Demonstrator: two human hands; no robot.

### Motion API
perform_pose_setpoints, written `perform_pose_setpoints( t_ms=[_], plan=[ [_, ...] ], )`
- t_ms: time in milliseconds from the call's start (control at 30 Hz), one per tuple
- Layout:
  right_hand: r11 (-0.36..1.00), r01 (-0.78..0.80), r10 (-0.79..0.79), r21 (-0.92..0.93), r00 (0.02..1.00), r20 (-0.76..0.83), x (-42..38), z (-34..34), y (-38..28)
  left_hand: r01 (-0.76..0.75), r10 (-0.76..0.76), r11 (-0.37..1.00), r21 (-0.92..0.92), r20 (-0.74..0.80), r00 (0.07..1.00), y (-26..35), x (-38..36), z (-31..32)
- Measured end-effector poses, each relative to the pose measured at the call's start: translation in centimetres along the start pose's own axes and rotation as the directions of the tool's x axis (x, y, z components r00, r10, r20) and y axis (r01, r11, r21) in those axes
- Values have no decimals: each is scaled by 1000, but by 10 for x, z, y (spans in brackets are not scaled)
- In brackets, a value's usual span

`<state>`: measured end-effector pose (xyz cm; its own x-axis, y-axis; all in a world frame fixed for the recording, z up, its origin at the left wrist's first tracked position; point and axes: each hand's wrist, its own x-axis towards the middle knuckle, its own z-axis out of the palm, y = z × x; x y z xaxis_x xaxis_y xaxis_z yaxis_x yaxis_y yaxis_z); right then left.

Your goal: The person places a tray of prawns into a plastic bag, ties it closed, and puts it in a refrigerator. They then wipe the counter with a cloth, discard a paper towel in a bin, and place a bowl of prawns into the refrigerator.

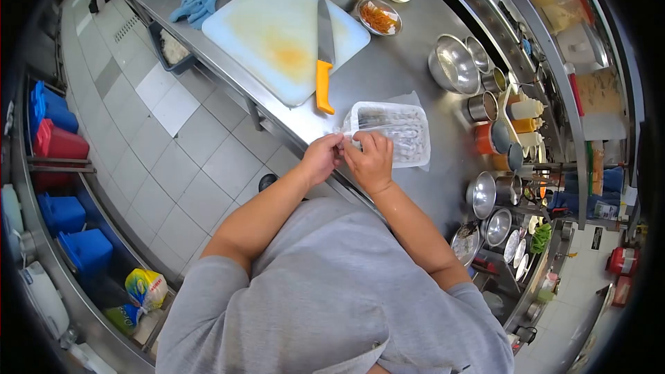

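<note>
A white tray (424,144) sits on the steel counter in front of me, holding pale greyish pieces under clear plastic wrap (379,122). At the tray's near left corner, my left hand (321,159) is closed with its fingertips pinching the gathered wrap. Right beside it, my right hand (371,161) pinches the same bunched film, its fingers bent over the tray's near edge. The fingertips of both hands almost meet. Beyond the tray, a chef's knife with a yellow handle (323,87) lies across the edge of a white cutting board (267,34).
Bowls of shredded orange food (379,16) and other ingredients stand at the counter's far end, near a blue cloth (194,1). Metal bowls (454,64) and squeeze bottles (526,109) line the right side. Blue bins (86,249) occupy a lower shelf at left.
</note>
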<state>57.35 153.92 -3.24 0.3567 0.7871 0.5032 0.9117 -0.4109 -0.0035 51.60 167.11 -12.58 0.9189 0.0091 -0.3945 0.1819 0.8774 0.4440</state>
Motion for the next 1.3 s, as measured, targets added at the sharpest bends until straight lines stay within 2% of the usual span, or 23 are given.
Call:
perform_pose_setpoints(
  t_ms=[67, 233, 300, 333, 367, 400, 433, 500, 600, 633, 733, 800, 900, 1000, 1067, 1100, 1133, 1167, 1200, 1233, 1267, 1300],
  plan=[
    [999, 48, -47, -12, 999, 21, -8, 2, 0, 12, -12, 1000, 11, -12, 1000, 0, 1, 0],
    [996, -19, 30, -83, 991, 130, -8, -2, -3, 10, -11, 999, 46, 24, 1000, -2, 4, -4],
    [991, -38, 58, -125, 984, 166, 0, -9, -10, -65, 92, 896, 438, -41, 995, 2, 4, -4],
    [987, -62, 95, -147, 969, 226, 4, -13, -12, -67, 94, 896, 440, -40, 995, 4, 3, -4],
    [982, -85, 132, -170, 949, 286, 6, -14, -14, -119, 151, 845, 522, -20, 988, 6, 1, -4],
    [982, -85, 131, -169, 949, 286, 6, -12, -14, -166, 205, 785, 597, 3, 979, 8, -1, -5],
    [977, -73, 134, -202, 943, 306, 6, -9, -15, -165, 205, 786, 596, 0, 979, 8, -2, -4],
    [971, -57, 133, -234, 936, 325, 5, -4, -15, -372, 475, 593, 714, 63, 878, 9, -2, 2],
    [970, -84, 151, -227, 943, 297, 4, -1, -17, -347, 490, 581, 736, 25, 872, 17, -3, 8],
    [967, -135, 195, -214, 937, 290, 5, 0, -18, -348, 495, 582, 735, 20, 869, 22, -5, 8],
    [958, -228, 269, -174, 924, 273, 9, -2, -22, -278, 427, 576, 769, 7, 904, 28, -3, 5],
    [950, -271, 303, -152, 917, 260, 13, -7, -24, -176, 260, 624, 762, 10, 966, 32, 5, -5],
    [940, -319, 341, -123, 895, 288, 18, -9, -18, -187, 223, 562, 805, 70, 972, 36, 9, -13],
    [939, -342, 339, -46, 888, 311, 20, -1, 7, -232, 232, 537, 811, 123, 965, 32, 10, -18],
    [938, -286, 218, 194, 926, 309, 31, 1, 27, -258, 266, 514, 818, 134, 955, 31, 2, -14],
    [937, -292, 224, 193, 924, 309, 40, -4, 24, -283, 300, 492, 823, 145, 943, 31, -1, -12],
    [967, -174, 115, 189, 951, 285, 49, -11, 20, -283, 295, 492, 823, 149, 944, 32, -3, -11],
    [982, -52, 3, 182, 965, 262, 55, -15, 18, -378, 370, 368, 850, 239, 898, 32, -4, -12],
    [982, -56, 8, 180, 966, 260, 56, -14, 20, -460, 430, 232, 857, 333, 839, 33, -5, -13],
    [982, -42, -21, 182, 942, 335, 58, -12, 22, -460, 429, 229, 858, 335, 839, 33, -4, -13],
    [982, -26, -53, 186, 913, 406, 59, -9, 24, -393, 399, 435, 810, 218, 891, 34, -3, -12],
    [982, -22, -56, 188, 914, 403, 56, -1, 24, -311, 344, 622, 719, 106, 933, 34, -2, -12]
  ],
)
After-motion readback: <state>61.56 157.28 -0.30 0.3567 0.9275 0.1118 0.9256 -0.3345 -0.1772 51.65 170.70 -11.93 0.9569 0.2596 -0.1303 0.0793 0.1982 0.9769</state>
